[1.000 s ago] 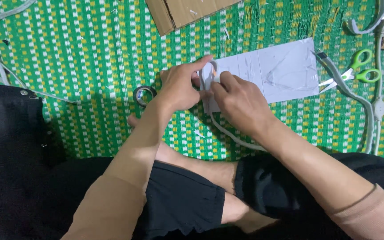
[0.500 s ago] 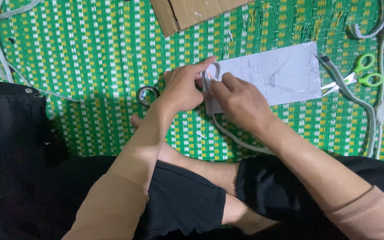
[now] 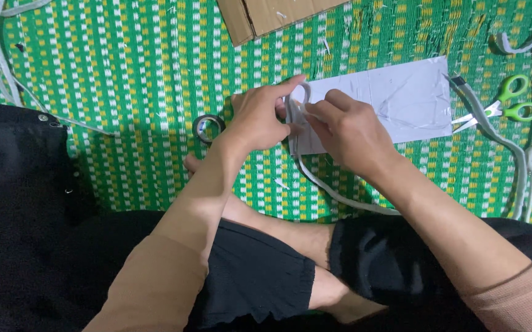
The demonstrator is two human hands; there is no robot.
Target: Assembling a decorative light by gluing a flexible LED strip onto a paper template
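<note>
Looking down from the head view, the left hand [image 3: 260,120] and right hand [image 3: 346,129] meet at the near-left corner of the grey sheet [image 3: 395,98] on the green woven mat [image 3: 124,74], fingers pinched together on a bent loop of grey cable [image 3: 300,101] whose tail curves back toward the knees. The stiff loop could likely spring out of the pinch or drag the light sheet askew. Room is open left toward the black tape roll [image 3: 207,127]; the scissors [image 3: 506,104] and cardboard [image 3: 266,15] bound the right and far sides.
</note>
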